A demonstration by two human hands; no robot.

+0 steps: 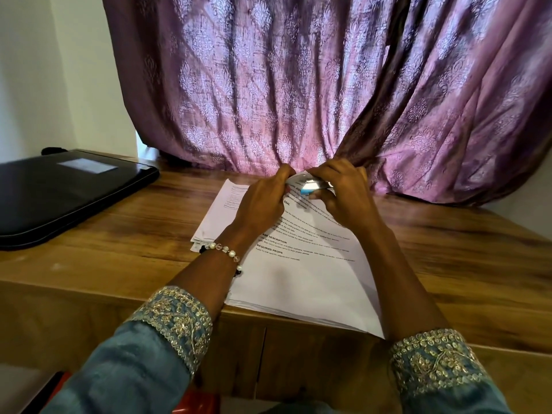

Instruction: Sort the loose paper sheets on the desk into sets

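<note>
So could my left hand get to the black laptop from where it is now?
Probably yes: the laptop lies closed on the desk's left, nothing between, but the left hand is pinching the paper stack corner and must let go first.

Home desk corner, wooden desk (448, 243), purple patterned curtain (298, 85), closed laptop (59, 189)

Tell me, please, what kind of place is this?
Probably a home desk or study corner: a brown wooden desk with printed white paper sheets, a closed black laptop, and a purple patterned fabric curtain hanging behind.
</note>
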